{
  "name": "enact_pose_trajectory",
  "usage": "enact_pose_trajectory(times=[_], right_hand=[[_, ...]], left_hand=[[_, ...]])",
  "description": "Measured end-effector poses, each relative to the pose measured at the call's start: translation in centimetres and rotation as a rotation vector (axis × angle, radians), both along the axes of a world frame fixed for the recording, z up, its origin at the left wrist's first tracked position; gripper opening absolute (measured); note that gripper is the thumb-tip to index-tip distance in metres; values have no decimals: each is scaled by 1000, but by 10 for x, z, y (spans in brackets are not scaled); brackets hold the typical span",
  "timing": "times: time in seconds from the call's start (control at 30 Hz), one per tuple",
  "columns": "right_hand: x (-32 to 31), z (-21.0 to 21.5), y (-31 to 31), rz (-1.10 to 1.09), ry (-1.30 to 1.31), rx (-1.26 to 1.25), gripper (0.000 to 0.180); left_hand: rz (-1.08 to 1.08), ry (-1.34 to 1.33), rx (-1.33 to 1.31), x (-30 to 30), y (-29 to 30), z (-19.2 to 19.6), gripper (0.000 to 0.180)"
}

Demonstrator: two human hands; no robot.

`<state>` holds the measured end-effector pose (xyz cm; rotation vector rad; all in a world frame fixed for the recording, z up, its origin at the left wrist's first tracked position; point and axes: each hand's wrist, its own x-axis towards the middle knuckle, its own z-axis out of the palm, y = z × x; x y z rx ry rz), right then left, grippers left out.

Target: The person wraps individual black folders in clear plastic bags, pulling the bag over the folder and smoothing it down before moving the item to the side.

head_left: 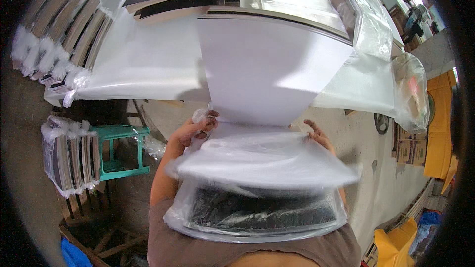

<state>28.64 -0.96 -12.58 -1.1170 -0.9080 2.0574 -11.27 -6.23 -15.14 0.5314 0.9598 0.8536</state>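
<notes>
A large white board (277, 64) slopes from the table edge down toward my body. Its lower end meets the mouth of a clear plastic bag (262, 160), which billows over my lap and is partly blurred. In the bag's lower part lies a dark, flat panel (257, 210). My left hand (195, 129) has its fingers curled on bunched plastic at the bag's left corner. On the other side, my right hand (319, 133) is by the bag's right corner, fingers stretched out; its thumb is hidden.
Plastic film covers the table (143, 69). Wrapped panel stacks (74, 24) stand at its left end, and another wrapped stack (71, 155) sits by a green stool (121, 151). A plastic-wrapped roll (410, 91) sticks out at right, near yellow sheets (438, 123) and cardboard boxes (411, 148).
</notes>
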Motion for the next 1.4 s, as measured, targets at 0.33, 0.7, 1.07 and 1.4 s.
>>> enact_pose_trajectory(times=[0.33,0.7,1.07,1.4], right_hand=[[4,9,0,141,-104,33,62],[1,-53,17,296,-252,108,45],[-9,-59,20,-54,-156,78,39],[0,-98,26,145,-245,98,35]], left_hand=[[-277,513,-24,4,-22,83,62],[345,70,-120,15,5,-90,43],[-283,504,415,6,9,-19,53],[438,79,7,15,29,-154,33]])
